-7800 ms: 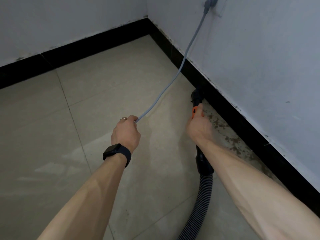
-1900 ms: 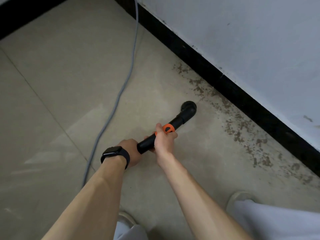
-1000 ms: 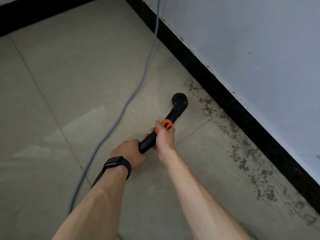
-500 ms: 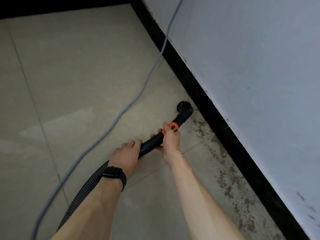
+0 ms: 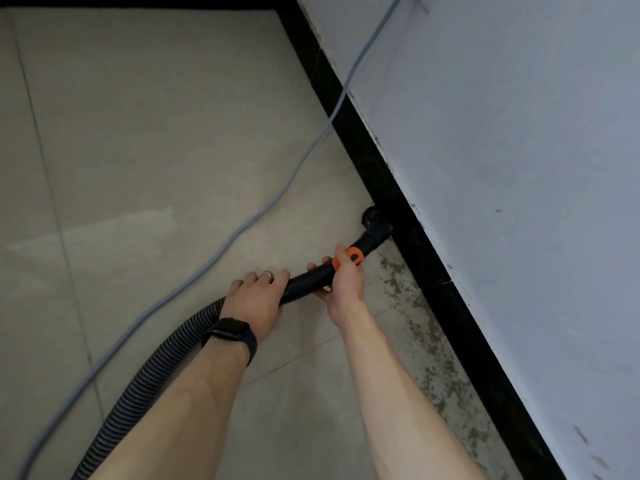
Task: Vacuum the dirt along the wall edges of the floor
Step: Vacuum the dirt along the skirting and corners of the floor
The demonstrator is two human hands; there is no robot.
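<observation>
2 hands (image 5: 254, 303) (image 5: 344, 284) round smooth blk tube (image 5: 310, 278)

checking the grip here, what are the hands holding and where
Both hold the wand: left hand at its hose end, right hand by the orange ring.

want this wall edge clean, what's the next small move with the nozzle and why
Probably draw the nozzle back toward you along the baseboard: it sits against the baseboard, and the brown dirt lies along that edge nearer you. The left hand and right hand both grip the wand.
</observation>
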